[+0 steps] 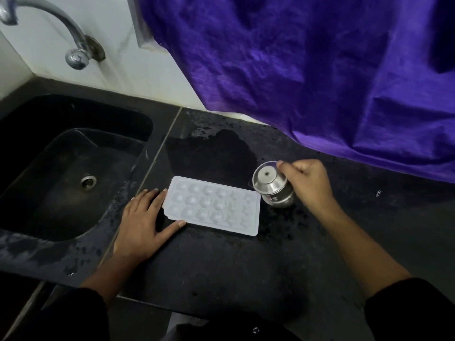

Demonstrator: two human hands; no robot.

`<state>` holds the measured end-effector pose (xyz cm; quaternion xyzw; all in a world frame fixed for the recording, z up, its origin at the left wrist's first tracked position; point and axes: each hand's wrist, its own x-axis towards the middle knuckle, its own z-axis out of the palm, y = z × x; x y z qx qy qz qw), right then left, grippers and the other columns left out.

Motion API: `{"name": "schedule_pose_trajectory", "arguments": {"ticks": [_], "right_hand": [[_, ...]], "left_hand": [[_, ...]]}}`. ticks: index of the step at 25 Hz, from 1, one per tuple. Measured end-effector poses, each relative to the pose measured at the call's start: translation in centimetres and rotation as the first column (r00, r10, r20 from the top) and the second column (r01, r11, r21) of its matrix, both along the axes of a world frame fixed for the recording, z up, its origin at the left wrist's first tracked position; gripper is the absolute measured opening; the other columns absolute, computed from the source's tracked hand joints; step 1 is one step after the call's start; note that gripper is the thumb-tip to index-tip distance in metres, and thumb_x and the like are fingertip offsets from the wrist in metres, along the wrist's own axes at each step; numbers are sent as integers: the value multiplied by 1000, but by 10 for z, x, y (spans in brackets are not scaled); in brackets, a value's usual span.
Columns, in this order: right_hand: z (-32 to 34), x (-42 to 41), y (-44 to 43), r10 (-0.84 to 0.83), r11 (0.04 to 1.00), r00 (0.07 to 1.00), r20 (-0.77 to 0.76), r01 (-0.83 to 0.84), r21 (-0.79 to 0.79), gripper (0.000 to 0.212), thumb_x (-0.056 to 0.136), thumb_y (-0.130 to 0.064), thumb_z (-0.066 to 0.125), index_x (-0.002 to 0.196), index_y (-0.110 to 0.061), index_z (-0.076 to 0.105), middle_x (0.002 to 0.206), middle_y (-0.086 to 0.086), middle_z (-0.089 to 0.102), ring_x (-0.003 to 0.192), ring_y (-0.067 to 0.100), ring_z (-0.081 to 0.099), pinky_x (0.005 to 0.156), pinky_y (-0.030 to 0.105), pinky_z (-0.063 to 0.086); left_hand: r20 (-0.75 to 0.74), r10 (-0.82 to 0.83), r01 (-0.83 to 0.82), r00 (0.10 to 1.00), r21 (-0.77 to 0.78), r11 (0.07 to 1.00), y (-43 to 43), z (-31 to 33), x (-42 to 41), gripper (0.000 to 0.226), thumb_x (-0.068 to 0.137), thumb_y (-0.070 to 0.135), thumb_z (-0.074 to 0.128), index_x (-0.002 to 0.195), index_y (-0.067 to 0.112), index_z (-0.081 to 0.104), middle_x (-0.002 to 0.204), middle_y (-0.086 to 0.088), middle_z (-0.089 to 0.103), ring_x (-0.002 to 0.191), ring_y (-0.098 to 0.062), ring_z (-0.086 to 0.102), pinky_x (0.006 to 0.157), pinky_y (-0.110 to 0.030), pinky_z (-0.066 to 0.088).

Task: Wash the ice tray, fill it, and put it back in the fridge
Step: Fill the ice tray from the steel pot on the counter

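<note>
When pouring from pot gripped by right hand, could easily overshoot tray, flat on wet table beside sink. Steadied only by flat, open left hand at its end; might skid if bumped.

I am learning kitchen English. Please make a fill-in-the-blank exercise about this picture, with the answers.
1. The ice tray lies on the counter, not in the ____.
2. The right hand holds a steel pot that is ____, not upright.
3. The left hand rests flat at the tray's ____ end.
4. The cloth behind the counter is ____.
Answers: sink, tilted, left, purple.
</note>
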<state>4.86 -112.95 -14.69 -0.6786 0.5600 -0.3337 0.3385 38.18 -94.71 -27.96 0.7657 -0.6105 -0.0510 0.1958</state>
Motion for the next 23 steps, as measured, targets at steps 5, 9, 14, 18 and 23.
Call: {"name": "schedule_pose_trajectory", "arguments": {"ticks": [5, 9, 14, 18, 23], "right_hand": [[10, 25, 6, -11, 983, 868, -496, -81, -165, 57, 92, -47, 64, 54, -9, 48, 46, -1, 50, 46, 19, 50, 50, 30, 41], [9, 30, 7, -23, 972, 840, -542, -108, -208, 56, 93, -49, 62, 57, -8, 51, 48, 0, 52, 46, 19, 51, 50, 30, 42], [-8, 2, -4, -52, 999, 994, -92, 53, 10, 58, 91, -42, 72, 52, -7, 46, 48, 1, 42, 45, 15, 38, 52, 34, 34], [-3, -5, 0, -183, 968, 902, 391, 96, 233, 36, 97, -25, 69, 72, 0, 61, 54, 5, 44, 44, 8, 36, 46, 24, 28], [13, 10, -3, -138, 976, 832, 537, 22, 217, 35, 100, -20, 64, 66, -14, 57, 48, -7, 43, 42, 6, 33, 41, 19, 24]], "left_hand": [[-4, 4, -4, 1000, 3, 1000, 0, -1, 0, 95, 87, 87, 44, 159, 26, 43, 158, -6, 49, 153, -30, 36, 125, -54, 27], [-2, 6, -6, 1000, 12, 1000, 0, -1, 1, 97, 87, 89, 41, 160, 25, 43, 159, -6, 48, 154, -29, 34, 126, -53, 25], [2, 6, -6, 1000, 18, 1000, 0, -2, 1, 98, 86, 90, 40, 159, 24, 44, 159, -5, 48, 154, -28, 35, 126, -54, 26], [1, 4, -4, 1000, 18, 1000, 0, -1, 1, 97, 87, 89, 41, 158, 24, 44, 159, -6, 48, 154, -29, 35, 126, -54, 27], [3, 5, -5, 1000, 25, 1000, 0, 0, 1, 97, 87, 89, 41, 158, 25, 44, 160, -5, 48, 154, -28, 34, 126, -54, 26]]}}
